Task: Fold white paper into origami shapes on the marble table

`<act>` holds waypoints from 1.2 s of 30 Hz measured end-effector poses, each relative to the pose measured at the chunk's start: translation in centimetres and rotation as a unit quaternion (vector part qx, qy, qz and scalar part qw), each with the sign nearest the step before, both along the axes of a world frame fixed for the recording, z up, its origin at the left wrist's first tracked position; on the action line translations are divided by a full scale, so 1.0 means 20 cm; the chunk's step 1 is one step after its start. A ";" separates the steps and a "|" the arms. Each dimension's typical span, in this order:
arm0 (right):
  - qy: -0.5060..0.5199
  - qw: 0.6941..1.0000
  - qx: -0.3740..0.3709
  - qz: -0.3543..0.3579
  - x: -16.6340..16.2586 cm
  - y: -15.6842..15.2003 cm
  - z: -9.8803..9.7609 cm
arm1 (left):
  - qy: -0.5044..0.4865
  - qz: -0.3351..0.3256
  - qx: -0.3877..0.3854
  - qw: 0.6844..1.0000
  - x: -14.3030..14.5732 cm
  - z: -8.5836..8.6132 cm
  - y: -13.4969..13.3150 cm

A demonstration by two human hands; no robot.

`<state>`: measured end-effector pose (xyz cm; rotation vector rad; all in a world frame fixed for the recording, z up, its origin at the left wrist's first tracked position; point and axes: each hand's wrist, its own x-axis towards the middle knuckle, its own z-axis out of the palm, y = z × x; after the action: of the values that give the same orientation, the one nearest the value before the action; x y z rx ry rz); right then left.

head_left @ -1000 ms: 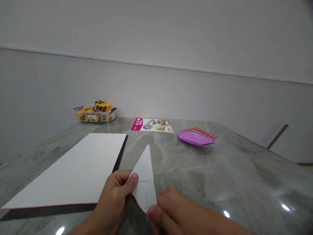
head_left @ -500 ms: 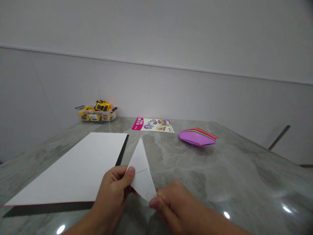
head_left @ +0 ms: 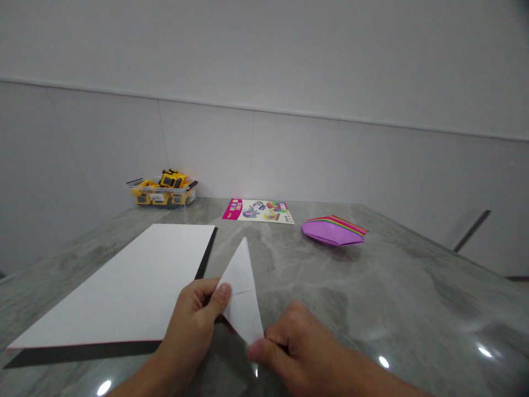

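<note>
A folded white paper (head_left: 241,300), pointed at its far end and creased across the middle, is held up between my two hands. My left hand (head_left: 198,320) grips its left edge, thumb on top and fingers behind. With thumb and forefinger, my right hand (head_left: 295,342) pinches the paper's lower right corner. A little red shows along the paper's lower left edge. The fingertips behind the paper are hidden.
White paper sheets (head_left: 136,281) lie on the left over a dark sheet. Farther back are a clear box of yellow toy vehicles (head_left: 165,190) and a printed picture card (head_left: 260,212). A purple folded paper piece with coloured stripes (head_left: 333,231) sits right on the grey marbled table (head_left: 392,298).
The folded paper has turned slightly, its tip shifting right and a little nearer. My left hand has moved slightly right; my right thumb has shifted slightly left and down.
</note>
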<state>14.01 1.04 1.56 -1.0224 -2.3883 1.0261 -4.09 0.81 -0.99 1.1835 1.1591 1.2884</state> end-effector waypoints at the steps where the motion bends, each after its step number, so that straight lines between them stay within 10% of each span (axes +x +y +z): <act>1: 0.010 1.000 -0.012 -0.014 0.00 0.01 -0.01 | 0.017 -0.017 0.004 1.000 0.00 0.01 0.00; 6: 0.139 0.985 -0.069 -0.069 0.02 0.07 -0.05 | 0.104 -0.144 0.023 0.984 0.02 0.02 -0.04; 14: 0.236 0.947 -0.216 -0.018 0.02 0.03 -0.07 | -0.031 -0.312 -0.024 0.949 0.04 0.01 -0.07; 22: 0.222 0.963 -0.120 -0.092 0.02 0.08 -0.08 | 0.146 -0.190 0.035 0.970 0.00 0.07 -0.05; 36: 0.209 0.970 -0.042 -0.119 -0.02 0.03 -0.09 | 0.176 -0.127 0.102 0.971 0.04 0.04 -0.05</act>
<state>13.64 1.73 -0.23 -0.9781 -1.8510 1.1290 -3.33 -0.11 -0.15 1.7067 1.0952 1.0457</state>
